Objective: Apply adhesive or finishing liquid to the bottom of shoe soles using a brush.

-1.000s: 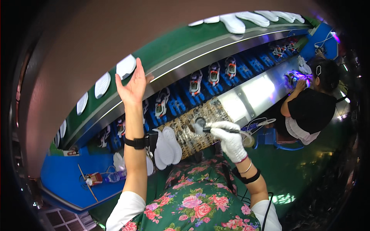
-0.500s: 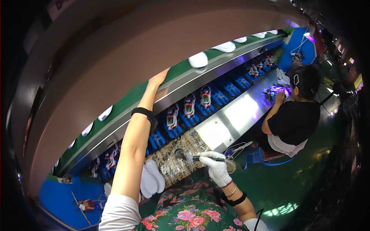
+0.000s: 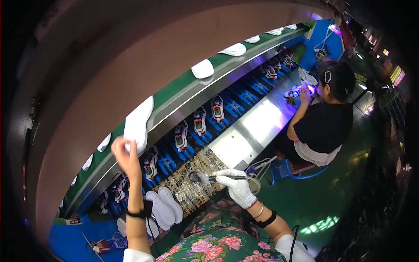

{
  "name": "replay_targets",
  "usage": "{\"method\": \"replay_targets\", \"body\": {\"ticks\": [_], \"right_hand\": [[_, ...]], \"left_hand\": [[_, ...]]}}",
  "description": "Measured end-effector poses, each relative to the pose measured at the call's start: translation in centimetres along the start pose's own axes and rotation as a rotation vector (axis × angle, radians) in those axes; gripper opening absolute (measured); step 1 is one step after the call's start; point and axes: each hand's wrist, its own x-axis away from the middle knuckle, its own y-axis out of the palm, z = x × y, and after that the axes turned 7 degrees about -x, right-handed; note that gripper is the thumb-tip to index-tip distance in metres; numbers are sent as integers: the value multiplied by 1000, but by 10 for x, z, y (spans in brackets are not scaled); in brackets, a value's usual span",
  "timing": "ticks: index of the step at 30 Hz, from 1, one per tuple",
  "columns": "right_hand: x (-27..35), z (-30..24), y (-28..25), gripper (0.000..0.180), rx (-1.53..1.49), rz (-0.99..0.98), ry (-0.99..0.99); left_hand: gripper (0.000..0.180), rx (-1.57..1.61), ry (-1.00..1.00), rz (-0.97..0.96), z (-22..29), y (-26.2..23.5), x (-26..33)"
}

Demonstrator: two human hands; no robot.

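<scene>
Head-worn fisheye camera above near side of metal bench (image 3: 235,148), facing down and across it; bench fairly close, view wide, reaching green belt (image 3: 172,91) beyond bench.

Left hand (image 3: 127,162) holding white insole (image 3: 139,122) by one end; gloved right hand (image 3: 239,189) holding brush (image 3: 204,178) over cardboard (image 3: 193,198).

The left hand (image 3: 127,158) hides part of a white sole (image 3: 139,122).
</scene>
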Motion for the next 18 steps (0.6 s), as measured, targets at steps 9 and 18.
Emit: {"method": "replay_targets", "body": {"ticks": [9, 18], "right_hand": [[-9, -14, 69, 18, -134, -92, -16], [-3, -22, 104, 21, 449, -377, -267]], "left_hand": [[50, 1010, -1192, -624, -21, -42, 137], [76, 1513, -1160, -744, 26, -39, 184]]}}
